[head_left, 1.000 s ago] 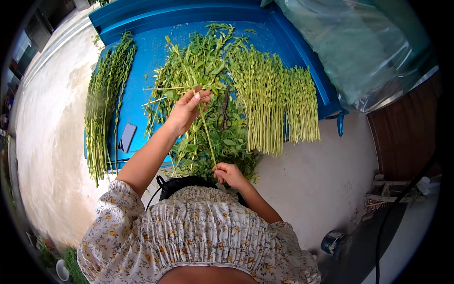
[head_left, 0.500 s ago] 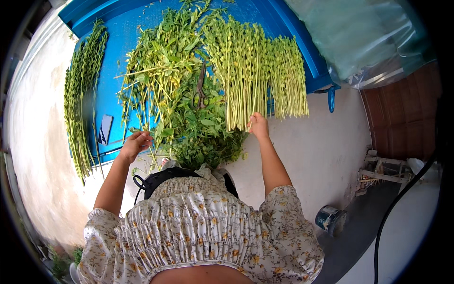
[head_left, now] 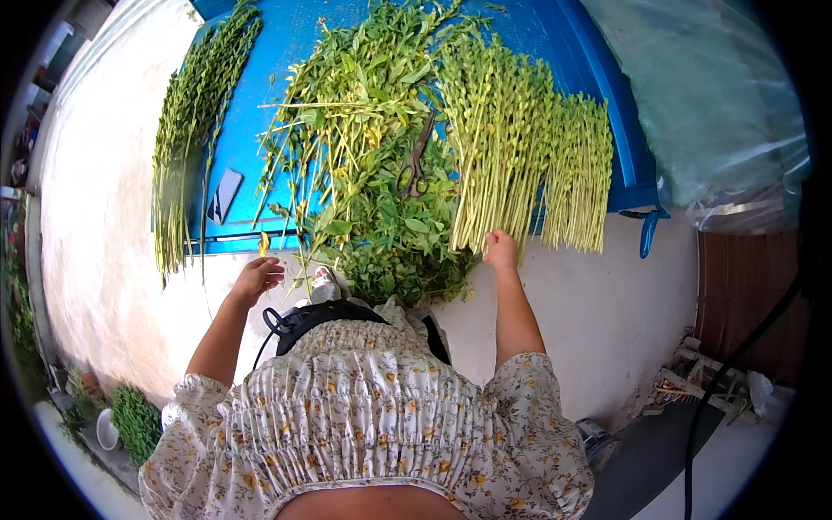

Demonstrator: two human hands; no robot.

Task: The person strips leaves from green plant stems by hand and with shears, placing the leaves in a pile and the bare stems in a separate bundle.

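Observation:
At the near edge of the pile, my left hand (head_left: 260, 279) hangs with loosely bent fingers apart and nothing visible in them. A yellow leaf (head_left: 263, 244) shows just above it; whether they touch I cannot tell. My right hand (head_left: 500, 249) has its fingers closed at the cut lower ends of a row of stripped pale-green stems (head_left: 498, 156); how many it grips is hidden. Between the hands lies a heap of leafy green cuttings (head_left: 373, 217), some leaves yellowing. Dark scissors (head_left: 416, 158) rest on that heap, apart from both hands.
Everything lies on a blue platform (head_left: 277, 69). On its left are darker green stalks (head_left: 186, 130) and a phone (head_left: 225, 196). A second, shorter row of pale stems (head_left: 579, 173) lies at right, near clear plastic sheeting (head_left: 711, 113). A black cable (head_left: 737, 364) hangs at right.
The view has shifted, so the platform and plants sit farther right. My left hand has come away from the stems beside it, fingers loosened. My right hand stays at the pale stems' lower ends.

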